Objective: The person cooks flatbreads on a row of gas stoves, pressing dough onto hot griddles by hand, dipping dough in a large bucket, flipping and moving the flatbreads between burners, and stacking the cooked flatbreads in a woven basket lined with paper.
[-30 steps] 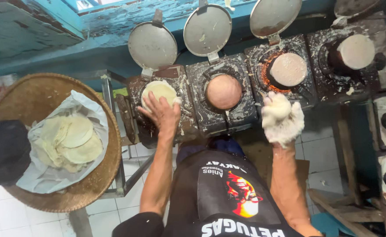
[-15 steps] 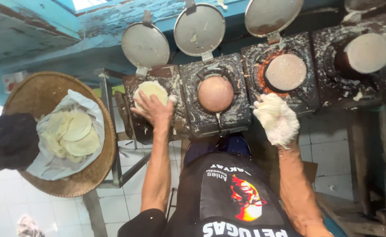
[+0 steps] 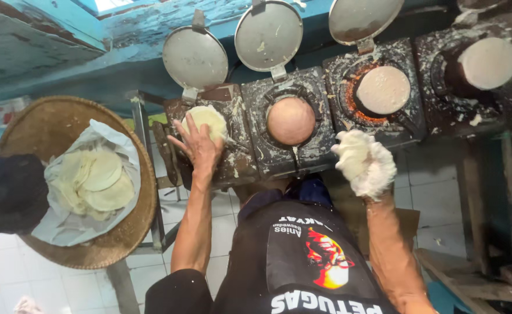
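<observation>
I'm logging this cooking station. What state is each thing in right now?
Left hand: fingers spread on the pale wrapper on the leftmost burner.
Right hand: coated in white batter.
Round lids: raised open.
Second pan: browned, uncovered.
Third pan: batter-coated, over an orange glow.
Woven tray: holds stacked wrappers on paper.

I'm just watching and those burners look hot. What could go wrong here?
The left hand presses bare on the pale wrapper on its pan, so a burn seems possible. The right hand, covered in wet batter, hangs beside the glowing burner; drips could fall there. The browning wrapper may overcook.
</observation>
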